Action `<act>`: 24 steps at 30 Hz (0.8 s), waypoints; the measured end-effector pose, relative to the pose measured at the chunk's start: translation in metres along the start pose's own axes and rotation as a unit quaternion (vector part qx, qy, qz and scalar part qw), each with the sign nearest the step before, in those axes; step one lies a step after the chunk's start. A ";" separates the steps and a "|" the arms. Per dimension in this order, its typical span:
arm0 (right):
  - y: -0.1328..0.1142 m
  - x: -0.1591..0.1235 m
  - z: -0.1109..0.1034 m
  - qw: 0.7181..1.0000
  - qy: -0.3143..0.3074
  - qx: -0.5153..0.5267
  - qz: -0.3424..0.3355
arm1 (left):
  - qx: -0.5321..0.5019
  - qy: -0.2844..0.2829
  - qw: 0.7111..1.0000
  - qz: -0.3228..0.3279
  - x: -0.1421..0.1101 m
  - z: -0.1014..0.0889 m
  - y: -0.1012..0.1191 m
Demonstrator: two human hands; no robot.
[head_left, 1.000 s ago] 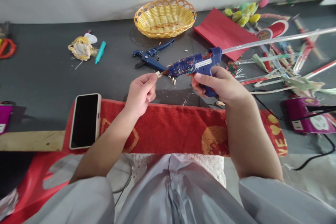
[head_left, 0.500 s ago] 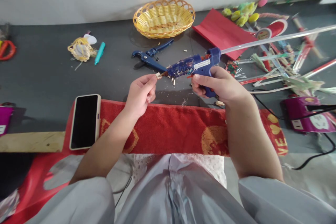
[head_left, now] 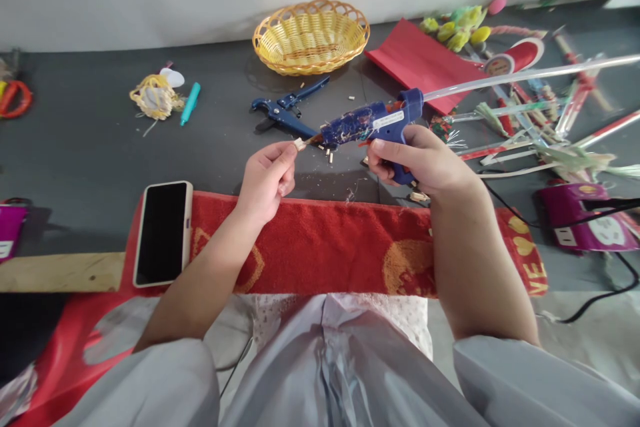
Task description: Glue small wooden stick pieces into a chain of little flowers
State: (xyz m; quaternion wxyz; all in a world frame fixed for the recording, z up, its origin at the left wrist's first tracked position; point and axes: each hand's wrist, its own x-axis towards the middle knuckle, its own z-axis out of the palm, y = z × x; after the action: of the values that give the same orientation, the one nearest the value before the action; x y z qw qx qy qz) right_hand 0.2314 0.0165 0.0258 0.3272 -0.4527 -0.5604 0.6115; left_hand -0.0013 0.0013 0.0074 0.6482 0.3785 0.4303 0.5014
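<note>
My right hand (head_left: 425, 161) is wrapped round the grip of a blue glue gun (head_left: 356, 124), its thumb along the side. A long clear glue stick (head_left: 500, 81) runs out of the gun's back to the right. Between thumb and forefinger of my left hand (head_left: 270, 177) is a small pale wooden piece (head_left: 299, 144). The gun's nozzle is right at this piece; whether they touch I cannot tell. Behind the nozzle lies a blue hand cutter (head_left: 287, 113) with its handles spread. Small pale cut bits (head_left: 331, 157) are scattered below the gun.
A yellow wicker basket (head_left: 310, 11) stands by the wall, near red paper (head_left: 423, 63). Sticks, ribbon spool (head_left: 515, 57) and a cabled purple box (head_left: 585, 217) crowd the right. A phone (head_left: 163, 233) lies on the red towel (head_left: 320, 247). A teal marker (head_left: 190, 104) is at left.
The glue gun has shifted slightly right, so its nozzle sits a little farther from my left fingers. More of the small wooden piece shows. My left hand has barely moved.
</note>
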 end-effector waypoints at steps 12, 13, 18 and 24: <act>-0.002 0.000 0.004 1.000 -0.003 0.014 0.012 | 0.021 0.019 1.000 -0.010 0.000 0.001 0.000; -0.002 0.000 0.004 1.000 -0.001 0.013 0.013 | 0.019 0.019 1.000 -0.009 0.000 0.001 0.000; -0.001 0.000 0.002 1.000 0.008 0.010 0.017 | 0.009 0.015 1.000 -0.003 0.000 0.000 -0.002; -0.001 -0.001 0.000 1.000 0.016 0.012 0.013 | 0.009 0.013 1.000 0.001 -0.001 0.000 0.000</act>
State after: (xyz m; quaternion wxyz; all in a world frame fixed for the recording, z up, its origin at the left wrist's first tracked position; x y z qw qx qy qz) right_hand 0.2322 0.0156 0.0267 0.3337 -0.4661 -0.5416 0.6149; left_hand -0.0010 0.0006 0.0075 0.6385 0.3781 0.4424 0.5036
